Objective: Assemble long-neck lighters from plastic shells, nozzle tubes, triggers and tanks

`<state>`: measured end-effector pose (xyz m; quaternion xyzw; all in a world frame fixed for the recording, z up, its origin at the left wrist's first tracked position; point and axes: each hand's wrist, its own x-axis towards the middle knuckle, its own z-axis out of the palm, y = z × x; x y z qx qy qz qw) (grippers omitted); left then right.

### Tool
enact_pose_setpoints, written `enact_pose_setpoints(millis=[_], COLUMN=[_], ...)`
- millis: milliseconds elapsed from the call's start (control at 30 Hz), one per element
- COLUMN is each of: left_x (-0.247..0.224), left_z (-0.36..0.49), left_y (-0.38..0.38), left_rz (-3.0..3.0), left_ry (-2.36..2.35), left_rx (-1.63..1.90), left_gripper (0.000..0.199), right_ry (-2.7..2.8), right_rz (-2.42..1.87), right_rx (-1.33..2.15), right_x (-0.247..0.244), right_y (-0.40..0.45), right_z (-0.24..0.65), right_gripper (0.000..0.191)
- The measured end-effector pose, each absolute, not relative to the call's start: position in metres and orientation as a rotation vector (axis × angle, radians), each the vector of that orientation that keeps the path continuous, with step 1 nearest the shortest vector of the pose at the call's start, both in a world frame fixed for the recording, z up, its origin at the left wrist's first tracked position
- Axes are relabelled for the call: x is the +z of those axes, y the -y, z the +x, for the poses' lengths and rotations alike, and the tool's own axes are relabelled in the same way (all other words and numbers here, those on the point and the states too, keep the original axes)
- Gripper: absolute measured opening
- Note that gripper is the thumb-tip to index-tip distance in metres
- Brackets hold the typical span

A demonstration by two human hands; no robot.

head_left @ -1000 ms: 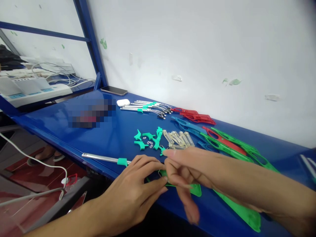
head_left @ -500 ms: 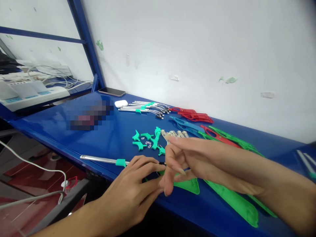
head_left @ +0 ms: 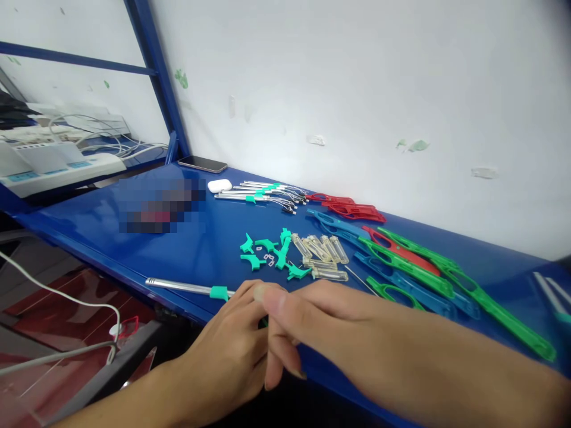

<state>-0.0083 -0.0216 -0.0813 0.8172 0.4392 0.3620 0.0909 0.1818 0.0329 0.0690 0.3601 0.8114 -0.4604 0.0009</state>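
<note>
A part-built long-nosed lighter [head_left: 181, 286] juts out to the left from under my left hand [head_left: 234, 339]; its metal tube and teal collar show. My left fingers are bent over the hidden end. My right hand [head_left: 312, 324] lies across the left fingers, thumb on top and fingers curled beneath. Whatever my right fingers hold is hidden, though a speck of green shows between the hands. Just beyond lie loose teal triggers [head_left: 281, 255], tiny pale clips [head_left: 269, 259] and several clear fuel tanks [head_left: 330, 274].
Green lighter shells [head_left: 408, 267], blue shells [head_left: 419, 292] and red shells [head_left: 354, 211] lie to the right. Wired metal tubes [head_left: 250, 198], a white case [head_left: 220, 186] and a phone [head_left: 203, 164] are along the back. A blurred dark object [head_left: 163, 208] sits left.
My right hand has turned over and moved left and down onto my left fingers. The fuel tanks now show fully, while the green handle piece under the hands is hidden.
</note>
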Motion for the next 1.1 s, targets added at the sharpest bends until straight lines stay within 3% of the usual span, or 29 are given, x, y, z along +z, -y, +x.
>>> enact_pose_setpoints(millis=[233, 500, 967, 1100], left_x=[-0.061, -0.054, -0.052, -0.047], left_z=[0.0, 0.001, 0.009, 0.007], left_y=[0.029, 0.024, 0.024, 0.025], left_rz=[2.481, 2.447, 2.461, 2.47], left_ry=[-1.237, -1.262, -1.275, -1.296], left_rx=[1.094, 1.05, 1.179, 1.243], left_gripper=[0.019, 0.017, 0.024, 0.025], right_ry=[-2.308, -2.196, -2.637, -2.869], right_rz=[1.014, 0.932, 0.978, 1.138], right_rx=[-1.929, -2.056, -1.549, -1.204], right_x=[0.056, 0.067, 0.068, 0.072], right_y=[-0.054, -0.06, -0.064, -0.063], right_z=[0.189, 0.194, 0.198, 0.205], right_gripper=[0.063, 0.061, 0.066, 0.063])
